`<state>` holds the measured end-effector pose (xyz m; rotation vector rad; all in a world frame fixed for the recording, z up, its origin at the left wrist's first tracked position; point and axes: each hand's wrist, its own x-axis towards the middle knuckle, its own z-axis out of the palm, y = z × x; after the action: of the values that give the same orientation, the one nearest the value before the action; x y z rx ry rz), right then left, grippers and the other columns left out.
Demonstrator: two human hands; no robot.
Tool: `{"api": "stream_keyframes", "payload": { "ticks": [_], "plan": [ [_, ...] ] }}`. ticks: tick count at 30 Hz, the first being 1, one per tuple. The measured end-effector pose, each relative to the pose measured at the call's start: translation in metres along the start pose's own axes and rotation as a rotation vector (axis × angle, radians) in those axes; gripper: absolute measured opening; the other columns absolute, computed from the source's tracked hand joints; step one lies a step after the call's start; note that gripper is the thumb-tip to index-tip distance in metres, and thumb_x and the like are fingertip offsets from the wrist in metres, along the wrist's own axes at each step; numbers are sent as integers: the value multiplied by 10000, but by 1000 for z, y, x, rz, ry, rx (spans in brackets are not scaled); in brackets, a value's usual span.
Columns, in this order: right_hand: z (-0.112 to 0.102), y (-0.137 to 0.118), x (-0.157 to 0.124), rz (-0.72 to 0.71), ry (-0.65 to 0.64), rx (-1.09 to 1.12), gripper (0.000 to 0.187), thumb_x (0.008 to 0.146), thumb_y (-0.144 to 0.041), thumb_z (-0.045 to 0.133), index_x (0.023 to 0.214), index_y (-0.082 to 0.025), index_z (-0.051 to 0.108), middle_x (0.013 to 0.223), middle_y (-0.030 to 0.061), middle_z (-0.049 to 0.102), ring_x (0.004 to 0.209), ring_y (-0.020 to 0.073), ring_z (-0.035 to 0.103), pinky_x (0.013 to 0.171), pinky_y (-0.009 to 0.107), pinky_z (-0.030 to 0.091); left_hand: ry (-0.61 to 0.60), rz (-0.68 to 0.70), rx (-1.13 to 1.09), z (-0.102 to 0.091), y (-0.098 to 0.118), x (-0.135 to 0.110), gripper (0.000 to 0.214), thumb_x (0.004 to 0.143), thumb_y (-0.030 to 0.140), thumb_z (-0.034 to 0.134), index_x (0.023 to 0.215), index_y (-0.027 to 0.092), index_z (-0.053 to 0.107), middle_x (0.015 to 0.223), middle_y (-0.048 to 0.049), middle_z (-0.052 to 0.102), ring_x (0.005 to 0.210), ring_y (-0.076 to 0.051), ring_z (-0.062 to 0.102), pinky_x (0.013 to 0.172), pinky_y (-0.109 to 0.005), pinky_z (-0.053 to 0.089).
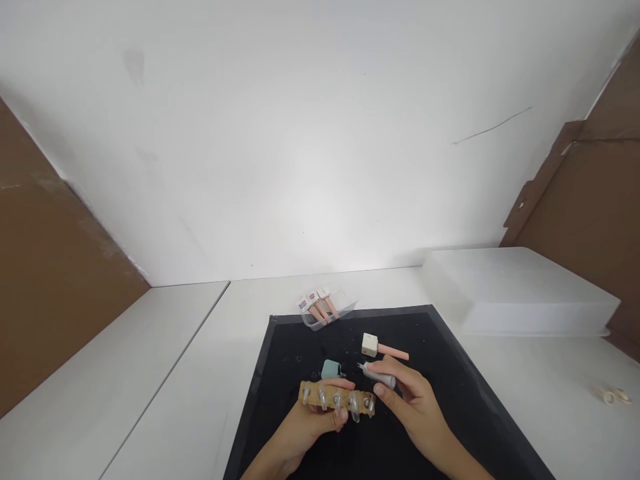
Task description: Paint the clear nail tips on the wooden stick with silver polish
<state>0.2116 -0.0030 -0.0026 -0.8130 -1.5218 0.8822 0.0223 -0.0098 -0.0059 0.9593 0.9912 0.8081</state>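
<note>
My left hand (309, 424) grips a tan strip (313, 392) between thumb and fingers. Several clear, nail-shaped tips (338, 399) stand in a row along it. In my right hand (417, 410) is a slim grey tube (381, 377), pinched between thumb and fingers, its narrow end pointing left. That end is just above the strip's right half and looks apart from it. Right behind the strip sits a small teal block-shaped thing (331, 369), partly hidden. A white square bottle (369, 345) with a long pink handle-like cap (393, 351) lies beyond my right hand.
A black mat (415, 327) lies under my hands on the white table (200, 387). At its back edge, a clear tray (345, 305) holds several pink-capped bottles (320, 305). A white bin (530, 300) stands at right, near small beige rings (613, 395). Brown panels flank both sides.
</note>
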Motion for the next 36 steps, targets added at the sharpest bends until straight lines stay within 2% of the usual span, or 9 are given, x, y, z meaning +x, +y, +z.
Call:
{"api": "stream_keyframes", "payload": {
  "ticks": [6,14,18,22,30,34,36],
  "plan": [
    [0,-3,-3,30,26,42,219,810,-241,603,994,-334,679,876,32,690,818,202,640,695,265,532,46,36,-10,-1,-6,4,456,572,363,746,961,157,627,684,-1,547,604,-92,450,574,-236,378],
    [0,-4,-4,95,111,36,231,812,-327,592,1029,-290,663,1078,68,668,1026,234,593,853,309,493,178,125,9,1,-7,6,492,556,418,738,963,165,627,646,12,530,588,-94,434,546,-227,376],
    [0,-5,-3,137,92,33,214,823,-354,565,995,-265,656,965,65,699,839,206,655,724,264,535,240,149,19,2,-7,8,515,550,420,741,989,177,623,726,-14,595,555,-76,410,528,-218,369],
    [3,-4,-2,88,76,-70,181,818,-359,559,884,-227,664,747,39,683,637,178,622,584,231,513,283,166,25,0,-5,9,500,568,409,733,995,174,622,791,-35,625,557,-74,406,514,-208,356],
    [4,1,2,-31,49,-218,132,821,-302,539,827,-213,636,659,13,624,576,169,578,522,223,465,294,175,59,-2,-6,9,518,560,428,730,1001,174,634,773,-46,654,567,-90,435,512,-208,347],
    [3,1,4,-57,47,-238,108,808,-278,554,831,-213,638,671,10,624,574,163,577,531,223,475,270,161,92,-4,-8,10,513,549,425,735,998,195,642,854,-58,681,669,-143,531,531,-215,375],
    [3,0,6,-61,36,-242,98,804,-264,559,825,-213,640,675,10,630,577,163,582,532,222,481,238,169,97,-5,-8,11,496,554,417,734,990,197,647,876,-64,692,747,-183,576,595,-241,423]
  ]
}}
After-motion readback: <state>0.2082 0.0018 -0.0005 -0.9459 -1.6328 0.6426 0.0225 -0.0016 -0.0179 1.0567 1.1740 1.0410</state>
